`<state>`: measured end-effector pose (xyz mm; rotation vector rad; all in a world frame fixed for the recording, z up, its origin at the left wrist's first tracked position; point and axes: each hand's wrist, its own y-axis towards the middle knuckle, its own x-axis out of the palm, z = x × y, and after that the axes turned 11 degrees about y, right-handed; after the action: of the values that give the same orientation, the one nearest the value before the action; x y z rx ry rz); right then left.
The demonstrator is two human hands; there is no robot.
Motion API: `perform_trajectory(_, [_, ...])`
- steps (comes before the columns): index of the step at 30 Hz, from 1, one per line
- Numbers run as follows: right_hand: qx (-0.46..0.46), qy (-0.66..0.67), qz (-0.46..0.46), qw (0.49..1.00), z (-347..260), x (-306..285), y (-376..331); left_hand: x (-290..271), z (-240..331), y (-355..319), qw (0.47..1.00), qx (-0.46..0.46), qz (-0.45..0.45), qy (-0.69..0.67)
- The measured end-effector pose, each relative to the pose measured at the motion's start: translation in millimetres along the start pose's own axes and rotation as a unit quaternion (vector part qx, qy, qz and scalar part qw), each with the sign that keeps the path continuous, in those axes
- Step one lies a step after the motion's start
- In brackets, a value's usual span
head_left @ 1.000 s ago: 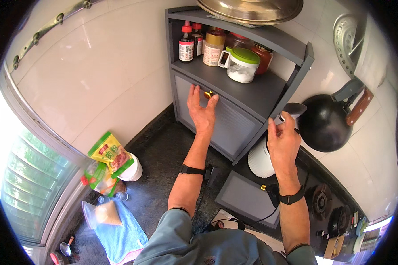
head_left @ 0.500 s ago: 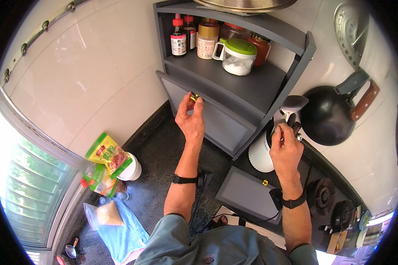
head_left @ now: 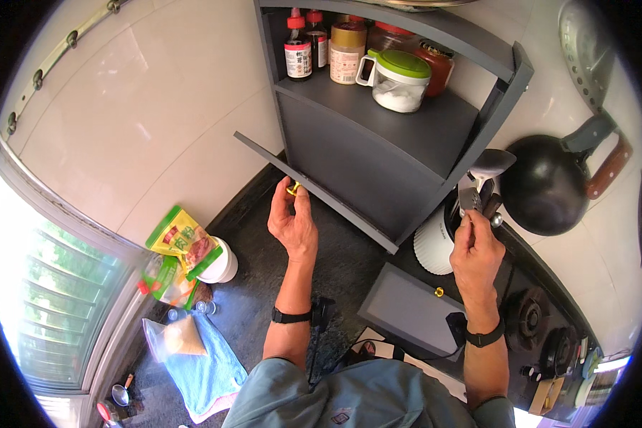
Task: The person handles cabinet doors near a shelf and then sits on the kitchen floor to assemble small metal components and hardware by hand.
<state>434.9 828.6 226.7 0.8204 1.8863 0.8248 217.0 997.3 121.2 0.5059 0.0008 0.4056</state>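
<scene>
up on the shelf stand sauce bottles (head_left: 298, 44) and a green-lidded jar (head_left: 399, 80); a black wok (head_left: 549, 187) hangs at right. below, the left hand (head_left: 292, 222) pinches the gold knob (head_left: 293, 189) of the grey cabinet door (head_left: 314, 191), swung open. the right hand (head_left: 476, 251) grips utensil handles (head_left: 478, 192) in a white holder (head_left: 434, 242).
</scene>
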Motion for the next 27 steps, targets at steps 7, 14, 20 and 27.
perform_trajectory(7, [-0.002, -0.011, -0.02, 1.0, -2, -5, -7, -30, 14, -18, 0.999, -0.029, 0.028, -0.022])
perform_trajectory(14, [-0.012, -0.002, -0.058, 0.998, -6, 1, -17, -52, 3, -32, 0.997, -0.055, 0.045, -0.012])
perform_trajectory(20, [0.001, -0.013, -0.109, 0.994, -7, 6, -31, -66, -5, -42, 0.997, -0.011, 0.054, 0.06])
perform_trajectory(27, [-0.048, 0.009, -0.104, 0.993, -4, 17, -33, -67, -11, -42, 0.998, -0.046, 0.024, -0.044])
